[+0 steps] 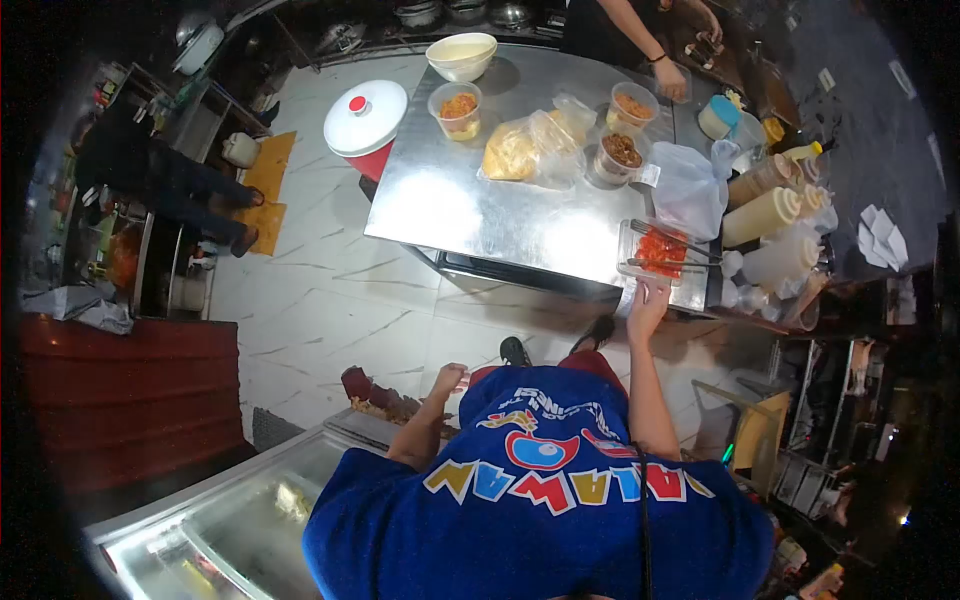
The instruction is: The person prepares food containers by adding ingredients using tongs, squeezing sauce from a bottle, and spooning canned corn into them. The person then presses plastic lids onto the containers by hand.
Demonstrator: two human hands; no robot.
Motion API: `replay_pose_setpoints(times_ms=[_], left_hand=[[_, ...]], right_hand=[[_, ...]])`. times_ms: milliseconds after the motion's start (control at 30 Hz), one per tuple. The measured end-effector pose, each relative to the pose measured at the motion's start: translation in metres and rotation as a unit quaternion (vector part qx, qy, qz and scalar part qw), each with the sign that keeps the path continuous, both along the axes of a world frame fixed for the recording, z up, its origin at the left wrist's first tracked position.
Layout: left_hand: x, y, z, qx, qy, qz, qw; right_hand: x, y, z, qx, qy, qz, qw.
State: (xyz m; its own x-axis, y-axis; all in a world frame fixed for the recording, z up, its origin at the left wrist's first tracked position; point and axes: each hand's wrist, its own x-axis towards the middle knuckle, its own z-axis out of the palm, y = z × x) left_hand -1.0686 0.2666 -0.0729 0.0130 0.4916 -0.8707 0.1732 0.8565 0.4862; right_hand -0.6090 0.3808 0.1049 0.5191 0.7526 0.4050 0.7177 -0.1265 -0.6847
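At the near edge of the steel table, my right hand [648, 304] has its fingers on the front rim of a see-through plastic tub [628, 268]. Chopped red food [658, 250] fills the tub, and metal tongs [688, 252] lie across it, their ends pointing right. My left hand [452, 378] hangs low beside my body, away from the table, its fingers curled in with nothing visible in them. Just behind the tub sits a white plastic bag [688, 190]. Farther left are a tub of dark brown food [618, 158] and a bag of yellowish food [520, 150].
Several sauce bottles [762, 216] crowd the table's right side. A white bowl [461, 56] and a tub of orange food [457, 108] stand at the back left. A red cooler [366, 120] is beside the table. A co-worker's hand [670, 80] reaches in; another person [170, 175] stands left.
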Motion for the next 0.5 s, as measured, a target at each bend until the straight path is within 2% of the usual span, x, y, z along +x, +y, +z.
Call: replay_pose_setpoints(times_ms=[133, 233, 267, 333, 367, 433, 467, 500], left_hand=[[0.034, 0.030, -0.003, 0.050, -0.035, -0.042, 0.997], [0.046, 0.055, 0.000, 0.085, -0.013, -0.136, 0.987], [0.048, 0.062, 0.001, 0.082, -0.015, -0.131, 0.988], [0.049, 0.074, 0.002, 0.076, -0.018, -0.120, 0.990], [0.048, 0.081, 0.004, 0.082, 0.003, -0.150, 0.985], [0.044, 0.092, 0.009, 0.093, 0.045, -0.211, 0.972], [0.047, 0.102, 0.012, 0.100, 0.075, -0.289, 0.949], [0.050, 0.109, 0.011, 0.158, 0.052, -0.357, 0.919]], right_hand=[[0.005, -0.005, 0.003, -0.026, -0.062, 0.063, 0.996], [0.002, -0.015, 0.021, -0.118, -0.020, 0.086, 0.989], [0.003, -0.014, 0.032, -0.191, -0.046, 0.089, 0.976], [0.013, -0.012, 0.046, -0.232, -0.106, 0.146, 0.956], [0.017, -0.010, 0.053, -0.252, -0.135, 0.173, 0.943], [0.026, -0.007, 0.053, -0.284, -0.102, 0.196, 0.933], [0.030, -0.005, 0.053, -0.288, -0.079, 0.206, 0.932], [0.037, 0.002, 0.053, -0.288, -0.058, 0.215, 0.931]])
